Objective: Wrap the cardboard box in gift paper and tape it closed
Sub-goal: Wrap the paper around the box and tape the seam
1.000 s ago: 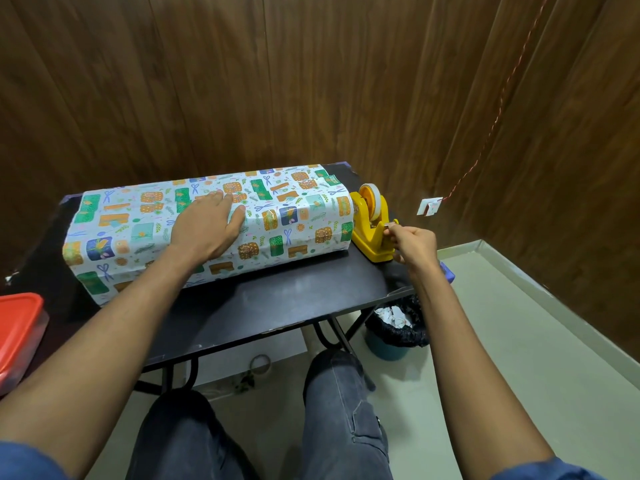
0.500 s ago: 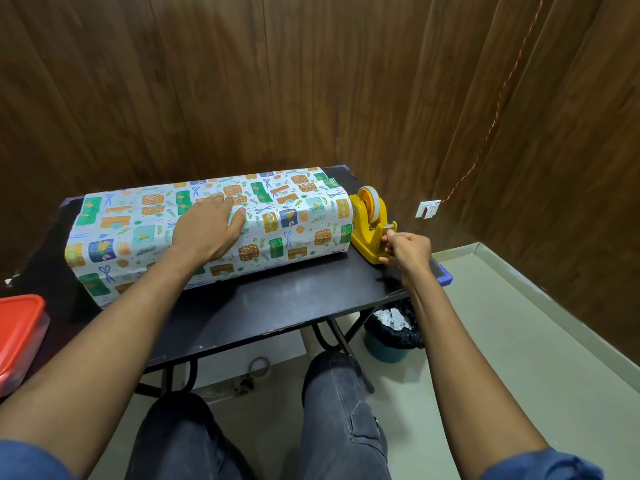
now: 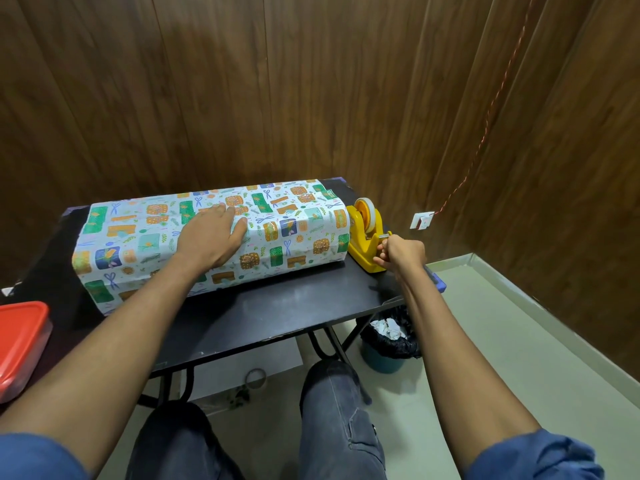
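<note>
A long box wrapped in patterned gift paper (image 3: 298, 223) lies across the black table (image 3: 277, 310). My left hand (image 3: 211, 237) presses flat on the top of the paper with straight fingers. A yellow tape dispenser (image 3: 363, 233) with a roll of tape stands just right of the box. My right hand (image 3: 401, 252) is at the dispenser's cutter end, fingers curled and pinching the tape end there. The tape strip itself is too thin to make out.
A red-lidded container (image 3: 20, 344) sits at the table's left edge. Under the table's right side stands a bin with a black liner (image 3: 388, 341). Wood-panelled walls close in behind and to the right. A wall socket (image 3: 421, 220) is beyond the dispenser.
My right hand has drawn back from the far side of the dispenser to its cutter end, nearer me. My left hand stays pressed on the paper.
</note>
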